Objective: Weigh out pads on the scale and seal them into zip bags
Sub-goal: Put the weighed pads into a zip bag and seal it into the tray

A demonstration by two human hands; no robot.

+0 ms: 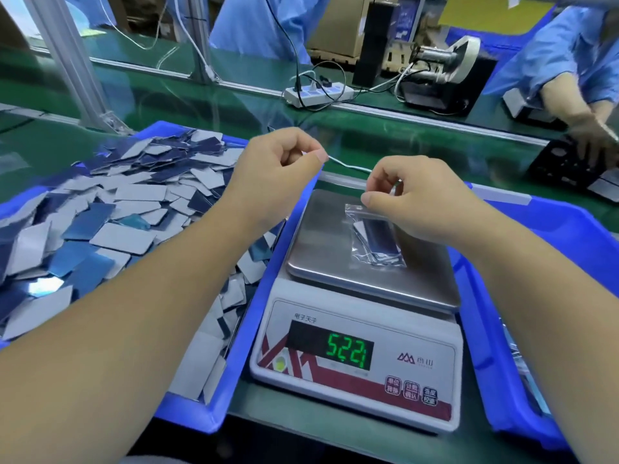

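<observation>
- The right hand [415, 195] pinches the zip bag [375, 236] of pads by its top, on the scale [365, 296], so the weight reads.
- The left hand [281, 162], fingers curled, pinches something thin over the pad bin [221, 410]; I cannot tell what.

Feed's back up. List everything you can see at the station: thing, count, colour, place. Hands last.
Scale: one, white with steel pan, centre; green display lit.
Zip bag: one, clear, holding pads, resting on the pan.
Loose pads: a heap, too many to count, grey and blue, in the left bin.
Left bin: one, blue, left of the scale.
Right bin: one, blue, right of the scale.
Power strip: one, white, far side of the bench.
Other workers: blue coats, far side.
Left hand: fingers curled, above the left bin's far corner; grip unclear.
Right hand: pinches the bag's top edge.
</observation>
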